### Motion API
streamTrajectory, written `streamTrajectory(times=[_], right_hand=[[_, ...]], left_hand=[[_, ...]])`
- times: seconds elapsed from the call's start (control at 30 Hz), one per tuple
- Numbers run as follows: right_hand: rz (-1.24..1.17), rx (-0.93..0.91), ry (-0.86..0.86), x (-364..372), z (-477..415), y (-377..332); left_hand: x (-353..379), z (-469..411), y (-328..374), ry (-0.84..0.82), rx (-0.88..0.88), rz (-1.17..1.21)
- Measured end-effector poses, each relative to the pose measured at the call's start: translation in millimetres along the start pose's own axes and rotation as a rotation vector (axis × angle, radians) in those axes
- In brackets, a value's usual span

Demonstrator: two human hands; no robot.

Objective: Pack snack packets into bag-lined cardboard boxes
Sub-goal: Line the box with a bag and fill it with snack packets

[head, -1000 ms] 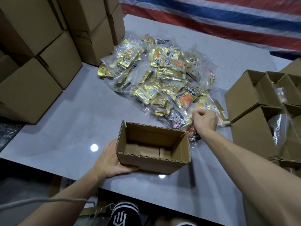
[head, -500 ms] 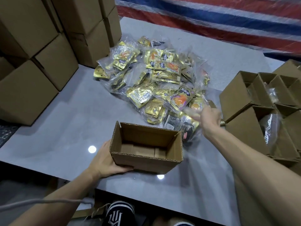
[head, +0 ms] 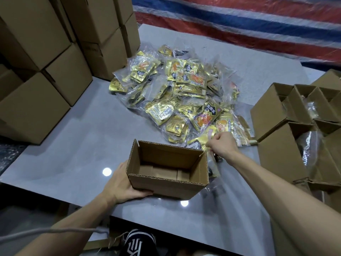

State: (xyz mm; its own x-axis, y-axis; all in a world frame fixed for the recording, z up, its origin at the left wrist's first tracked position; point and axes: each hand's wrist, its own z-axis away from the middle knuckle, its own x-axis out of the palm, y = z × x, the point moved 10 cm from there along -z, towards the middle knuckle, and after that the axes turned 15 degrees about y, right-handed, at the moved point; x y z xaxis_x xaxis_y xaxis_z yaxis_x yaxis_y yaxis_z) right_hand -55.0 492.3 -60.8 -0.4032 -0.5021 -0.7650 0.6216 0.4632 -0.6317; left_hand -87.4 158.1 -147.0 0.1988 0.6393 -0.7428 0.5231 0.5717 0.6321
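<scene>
Left hand is gripping the near-left corner of the open box, steadying it. Right hand is pinching a clear bag of packets (blurred), dangling just right of the box, at the pile's near edge. Bag needs lifting clear over the right wall before lowering, so it isn't snagging.

Open box near front edge of tabletop, flaps up, bare cardboard floor inside. L hand holds its near-left corner. R hand, fingers curled, pinches clear bag of packets just outside box's right wall; bag hangs down there, blurred. Packet pile, gold packs in clear bags, spreads from mid-tabletop twd far edge. Closed boxes stacked along left edge & far-left corner. Open boxes w/ clear plastic inside crowd right edge. Striped sheet beyond far edge.
</scene>
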Motion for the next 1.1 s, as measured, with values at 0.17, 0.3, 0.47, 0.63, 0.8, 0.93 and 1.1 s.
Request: streamTrajectory(times=[0.17, 0.3, 0.47, 0.63, 0.8, 0.93, 1.1], right_hand=[[-0.003, 0.106, -0.109, 21, 1, -3], [0.121, 0.013, -0.104, 28, 3, -9], [0.02, 0.048, -0.141, 12, -3, -6], [-0.143, 0.159, -0.139, -6, 0, 0], [-0.149, 0.146, -0.221, -13, 12, -5], [-0.199, 0.047, -0.269, -19, 22, -19], [-0.384, 0.036, -0.276, -41, 26, -36]], left_hand=[[-2, 0, -2, 0.009, -0.029, 0.023], [-6, 0, 3, 0.048, -0.013, 0.085], [-17, -3, 13, 0.136, 0.015, 0.175], [-22, -5, 19, 0.162, 0.046, 0.222], [-13, -3, 9, 0.124, 0.029, 0.178], [-10, -3, 3, 0.117, 0.024, 0.134], [-11, -3, 6, 0.137, 0.051, 0.12]])
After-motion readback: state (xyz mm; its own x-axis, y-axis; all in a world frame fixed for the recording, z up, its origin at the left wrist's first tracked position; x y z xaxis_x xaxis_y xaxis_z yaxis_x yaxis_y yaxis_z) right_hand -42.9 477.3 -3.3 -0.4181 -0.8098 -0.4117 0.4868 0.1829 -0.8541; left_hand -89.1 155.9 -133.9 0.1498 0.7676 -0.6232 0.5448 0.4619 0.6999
